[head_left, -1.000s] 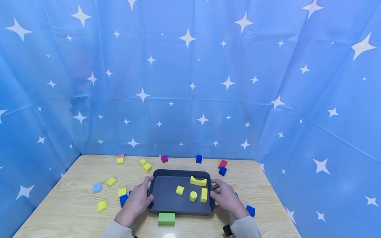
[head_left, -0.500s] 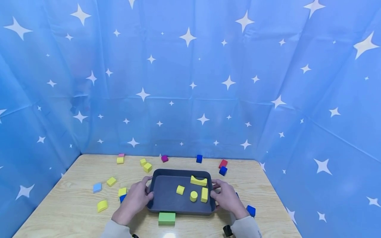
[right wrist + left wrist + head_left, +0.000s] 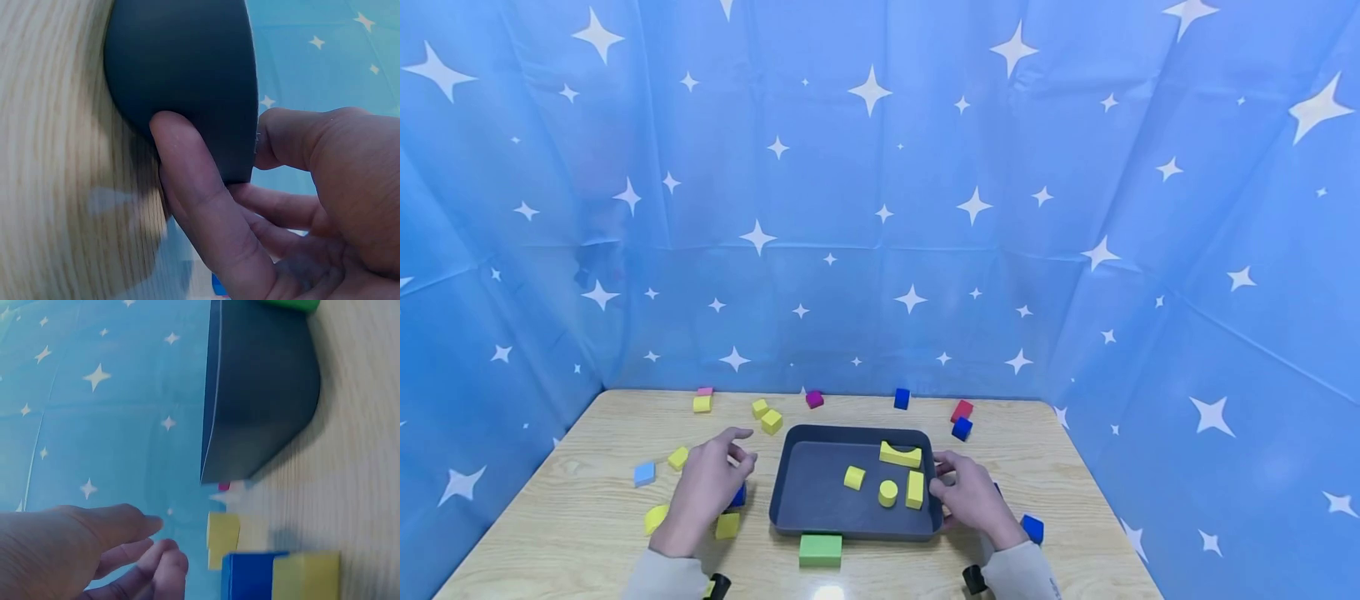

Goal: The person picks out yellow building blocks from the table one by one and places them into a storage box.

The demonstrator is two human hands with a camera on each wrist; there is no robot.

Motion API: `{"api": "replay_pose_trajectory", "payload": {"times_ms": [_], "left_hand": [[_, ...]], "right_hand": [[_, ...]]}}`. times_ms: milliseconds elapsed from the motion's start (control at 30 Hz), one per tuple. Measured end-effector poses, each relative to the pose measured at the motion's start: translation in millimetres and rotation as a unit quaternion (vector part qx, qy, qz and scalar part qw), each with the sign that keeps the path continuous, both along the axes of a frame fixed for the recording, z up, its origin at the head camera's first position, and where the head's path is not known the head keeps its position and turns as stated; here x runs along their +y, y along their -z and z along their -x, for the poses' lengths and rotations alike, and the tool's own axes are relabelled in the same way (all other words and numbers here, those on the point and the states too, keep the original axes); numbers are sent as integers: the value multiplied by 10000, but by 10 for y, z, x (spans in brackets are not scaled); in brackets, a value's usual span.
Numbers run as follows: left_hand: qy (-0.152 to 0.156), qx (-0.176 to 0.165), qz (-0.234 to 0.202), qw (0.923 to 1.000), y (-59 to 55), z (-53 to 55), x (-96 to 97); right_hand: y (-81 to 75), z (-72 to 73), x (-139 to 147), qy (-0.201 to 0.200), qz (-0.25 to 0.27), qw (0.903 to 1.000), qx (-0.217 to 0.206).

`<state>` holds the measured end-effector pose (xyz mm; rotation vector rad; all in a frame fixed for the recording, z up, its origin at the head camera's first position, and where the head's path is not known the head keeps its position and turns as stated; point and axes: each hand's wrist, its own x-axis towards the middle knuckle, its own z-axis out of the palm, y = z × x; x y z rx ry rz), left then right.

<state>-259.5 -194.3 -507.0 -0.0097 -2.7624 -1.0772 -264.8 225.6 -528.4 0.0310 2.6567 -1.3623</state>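
Note:
A dark grey tray (image 3: 820,483) stands on the table with several yellow blocks inside it. Among these are an arch block (image 3: 900,456), a cylinder (image 3: 887,494) and an upright-lying rectangular block (image 3: 914,490). My right hand (image 3: 967,496) grips the tray's right side, thumb at the rim and fingers against the outer wall, as the right wrist view shows. Left of the tray, my left hand (image 3: 707,479) hovers apart from it, fingers loosely bent around nothing. Beneath that hand are a blue block (image 3: 737,497) and a yellow block (image 3: 727,526).
A green block (image 3: 820,551) lies against the tray's front. Yellow blocks (image 3: 772,422) and a light blue block (image 3: 644,474) are scattered on the left. Along the back are a magenta block (image 3: 815,400), a blue block (image 3: 902,399) and a red block (image 3: 962,411).
My left hand has let go of the tray's left side and moved left. The blue and yellow blocks near it now sit closer to the front and right. My right hand has stayed put.

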Motion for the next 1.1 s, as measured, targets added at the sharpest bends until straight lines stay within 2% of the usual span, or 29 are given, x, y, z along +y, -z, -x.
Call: {"api": "replay_pose_trajectory", "payload": {"times_ms": [233,400,667,1100], "left_hand": [[-180,-284,424,9985,38,48,-216],[-206,-636,648,9957,71,67,-345],[-219,-1069,548,9925,70,73,-414],[-326,-1614,489,9851,-9,-6,-445]], "right_hand": [[24,-8,3,71,35,10000,-24],[19,-3,1,31,65,10000,-30],[27,17,5,67,84,9999,10],[25,18,16,-13,98,9999,-37]]}}
